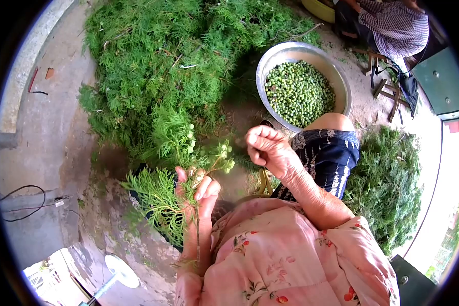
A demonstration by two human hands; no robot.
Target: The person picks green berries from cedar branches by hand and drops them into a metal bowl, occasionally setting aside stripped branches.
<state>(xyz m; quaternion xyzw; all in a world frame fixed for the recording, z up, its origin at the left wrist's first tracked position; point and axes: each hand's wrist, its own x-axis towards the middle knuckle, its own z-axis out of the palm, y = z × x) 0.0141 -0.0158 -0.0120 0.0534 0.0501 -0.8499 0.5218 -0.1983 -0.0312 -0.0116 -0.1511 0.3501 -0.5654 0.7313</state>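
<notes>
Clearly, in the head view, our left hand [206, 188] grasps a feathery green sprig [160, 198] by its stem, leaving its pale green round cones [223, 151] exposed toward our right hand [272, 149]. That one is curled inward; we cannot tell whether it pinches anything. The wide silver metal basin [337, 71] of small green balls [300, 92] sits beside our right knee [335, 122], probably for easy reach.
</notes>
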